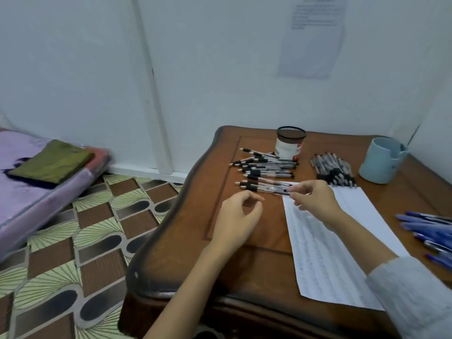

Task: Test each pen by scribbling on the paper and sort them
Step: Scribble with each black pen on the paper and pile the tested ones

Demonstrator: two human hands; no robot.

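A lined sheet of paper [325, 250] lies on the wooden table [186, 253], marked with faint scribbles. My right hand [315, 201] pinches the rear end of a clear pen with a black grip [264, 188], held low over the table at the paper's top left corner. My left hand [237, 218] hovers just left of it with loosely curled fingers and holds nothing. A row of several black-grip pens [266, 165] lies behind the held pen. A second heap of black pens [333, 168] sits behind the paper. Blue pens [428, 228] lie at the right edge.
A white mesh-topped pen cup [289, 143] stands at the back of the table. A light blue mug [381, 160] stands at the back right near the wall. A bed with folded cloth [52, 162] is on the left, across patterned floor.
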